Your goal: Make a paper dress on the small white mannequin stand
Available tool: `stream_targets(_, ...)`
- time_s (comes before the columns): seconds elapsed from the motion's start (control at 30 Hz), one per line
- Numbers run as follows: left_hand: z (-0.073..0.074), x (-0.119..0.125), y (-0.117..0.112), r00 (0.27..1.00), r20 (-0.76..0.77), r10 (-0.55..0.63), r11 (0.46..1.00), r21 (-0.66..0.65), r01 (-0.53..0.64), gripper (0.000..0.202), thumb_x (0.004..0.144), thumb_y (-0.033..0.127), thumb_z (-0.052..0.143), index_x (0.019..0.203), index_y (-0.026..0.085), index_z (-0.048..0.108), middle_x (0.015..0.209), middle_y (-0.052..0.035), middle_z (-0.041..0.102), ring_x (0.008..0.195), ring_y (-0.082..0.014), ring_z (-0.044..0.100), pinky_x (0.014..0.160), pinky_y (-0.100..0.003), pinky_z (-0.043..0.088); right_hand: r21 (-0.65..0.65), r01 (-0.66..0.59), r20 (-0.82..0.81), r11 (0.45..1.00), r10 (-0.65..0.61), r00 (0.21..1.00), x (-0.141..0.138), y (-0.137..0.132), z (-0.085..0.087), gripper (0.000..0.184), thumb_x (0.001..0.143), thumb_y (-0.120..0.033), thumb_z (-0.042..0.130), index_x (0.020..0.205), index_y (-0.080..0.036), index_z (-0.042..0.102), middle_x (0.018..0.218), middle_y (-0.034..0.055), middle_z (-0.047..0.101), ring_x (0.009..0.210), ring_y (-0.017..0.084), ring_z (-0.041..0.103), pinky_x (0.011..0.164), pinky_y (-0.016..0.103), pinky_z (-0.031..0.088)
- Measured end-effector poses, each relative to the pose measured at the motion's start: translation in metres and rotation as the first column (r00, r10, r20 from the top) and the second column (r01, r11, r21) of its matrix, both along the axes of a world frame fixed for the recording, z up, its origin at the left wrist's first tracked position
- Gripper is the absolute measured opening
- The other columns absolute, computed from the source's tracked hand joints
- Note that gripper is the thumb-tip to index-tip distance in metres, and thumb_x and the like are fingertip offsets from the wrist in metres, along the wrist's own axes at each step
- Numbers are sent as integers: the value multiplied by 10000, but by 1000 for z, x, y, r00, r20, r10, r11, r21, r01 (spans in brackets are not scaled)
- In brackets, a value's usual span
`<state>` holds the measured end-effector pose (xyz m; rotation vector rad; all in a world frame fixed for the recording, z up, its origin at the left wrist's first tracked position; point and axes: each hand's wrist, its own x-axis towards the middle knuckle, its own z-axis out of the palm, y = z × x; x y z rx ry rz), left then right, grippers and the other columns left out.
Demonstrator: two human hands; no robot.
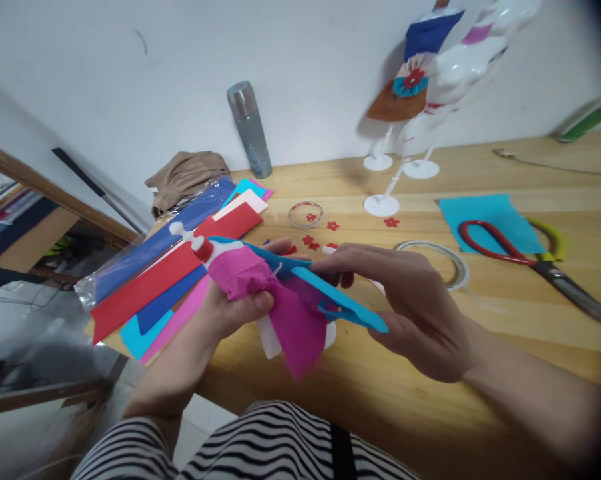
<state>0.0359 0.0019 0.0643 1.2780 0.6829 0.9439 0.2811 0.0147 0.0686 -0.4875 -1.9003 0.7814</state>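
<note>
My left hand point(233, 310) is closed round a small white mannequin point(208, 248) lying on its side, wrapped in magenta fabric point(293, 317). The thumb presses the fabric against the figure's body. My right hand point(410, 303) pinches a light blue felt strip point(348, 300) that lies across the magenta fabric, fingers pressed together on it. Both hands are above the front edge of the wooden table point(505, 313).
Coloured felt sheets point(170, 273) lie at the left. A tape roll point(453, 263), red-handled scissors point(525, 257) on a blue felt piece point(500, 217), a small glass dish point(305, 215), red felt flowers point(333, 225), a steel flask point(249, 130) and dressed white mannequins point(430, 93) stand beyond.
</note>
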Motion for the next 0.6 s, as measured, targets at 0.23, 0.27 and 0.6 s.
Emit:
stream_targets(0.23,-2,-1,2,1000,11,18,1000,13,-18,761,834,526,810,1491,238,556,1343,-160,723,1319,-391,645,1103,-507,560,133,81,50,988,-88,995,2,1,-1,455,1018,-621,492,1172,-223,652,832,46,683,682,179,622,603,327,524)
stream_targets(0.27,-2,-1,2,1000,7,23,1000,13,-23,764,832,529,812,1491,239,557,1340,-157,725,1321,-390,643,1101,-505,561,174,105,86,979,-121,989,1,0,-1,414,1002,-587,547,1161,-217,646,846,55,691,694,186,638,601,328,534)
stream_targets(0.6,-3,-1,1,999,29,-13,1000,-4,14,745,839,525,805,1479,233,561,1329,-164,729,1316,-412,642,1136,-563,519,133,138,144,982,-157,977,-9,0,-3,139,960,-134,579,863,-211,642,722,14,699,615,130,618,567,248,486)
